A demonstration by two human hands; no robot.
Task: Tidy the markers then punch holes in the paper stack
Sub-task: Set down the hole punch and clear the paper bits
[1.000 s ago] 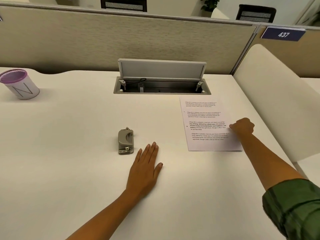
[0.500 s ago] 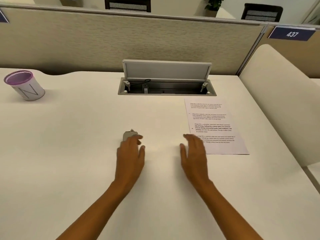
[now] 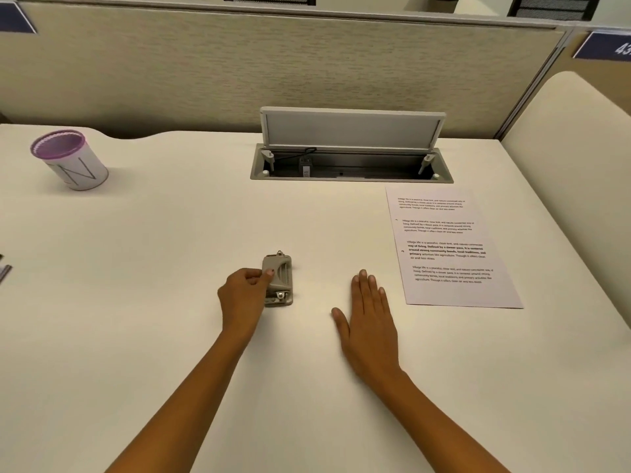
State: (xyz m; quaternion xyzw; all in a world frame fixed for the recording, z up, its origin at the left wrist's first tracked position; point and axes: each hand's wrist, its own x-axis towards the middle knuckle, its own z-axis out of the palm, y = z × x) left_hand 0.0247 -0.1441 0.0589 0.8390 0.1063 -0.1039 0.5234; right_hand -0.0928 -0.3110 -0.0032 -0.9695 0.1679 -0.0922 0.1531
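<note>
A small grey hole punch [image 3: 280,279] lies on the white desk [image 3: 170,302] near its middle. My left hand [image 3: 244,295] is at the punch's left side, fingers curled, fingertips pinching its edge. My right hand [image 3: 370,319] rests flat on the desk to the right of the punch, fingers straight, holding nothing. The printed paper stack [image 3: 447,247] lies flat at the right, a little beyond my right hand's fingertips and apart from them. A white cup with a purple mesh rim [image 3: 70,158] stands at the far left.
An open cable hatch [image 3: 351,165] with a raised lid sits in the desk at the back centre. A beige partition [image 3: 273,70] closes the back. A rounded beige panel [image 3: 573,158] borders the right edge. Dark objects [image 3: 4,269] peek in at the left edge.
My right hand left the paper's right edge and came down flat beside the punch. My left hand slid from the desk onto the punch's left side and curled onto it.
</note>
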